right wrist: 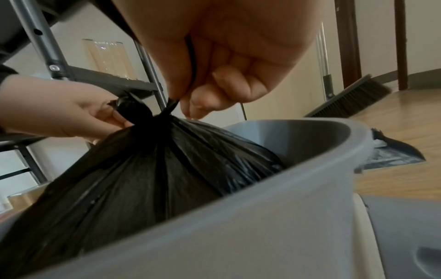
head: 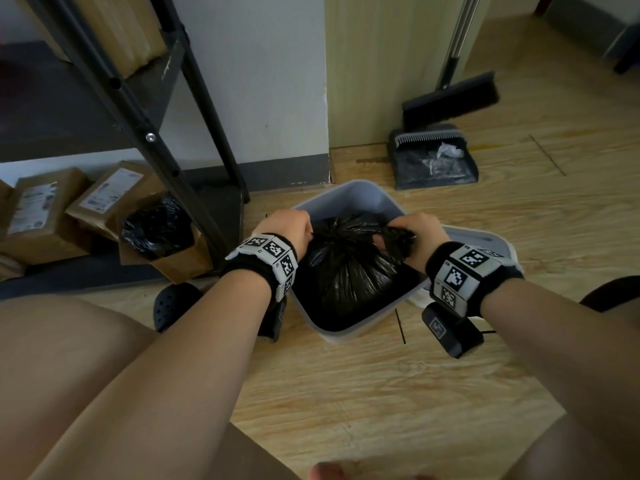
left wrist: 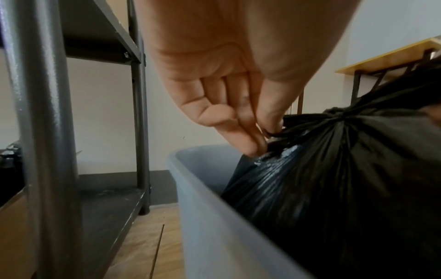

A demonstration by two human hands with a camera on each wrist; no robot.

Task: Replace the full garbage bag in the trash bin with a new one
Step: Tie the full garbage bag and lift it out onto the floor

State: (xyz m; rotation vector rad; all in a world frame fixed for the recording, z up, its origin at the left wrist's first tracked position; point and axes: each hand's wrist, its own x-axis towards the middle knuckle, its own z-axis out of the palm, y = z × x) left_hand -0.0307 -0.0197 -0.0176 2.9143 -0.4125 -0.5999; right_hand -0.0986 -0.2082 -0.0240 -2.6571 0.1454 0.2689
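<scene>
black garbage bag point(head: 349, 265) sits inside the grey trash bin point(head: 349, 194) on the wood floor, its mouth gathered into a knot between the two hands. left hand point(head: 287, 230) pinches one twisted tail of the bag between thumb and fingertips point(left wrist: 253, 143), knot just right of them; right hand point(head: 417, 237) has fingers curled round the other tail, a strand running up through the fist in the right wrist view. dustpan point(head: 436, 161) and broom point(head: 450, 95) lie well beyond the fingers, metal shelf point(head: 138, 109) off to the left.
</scene>
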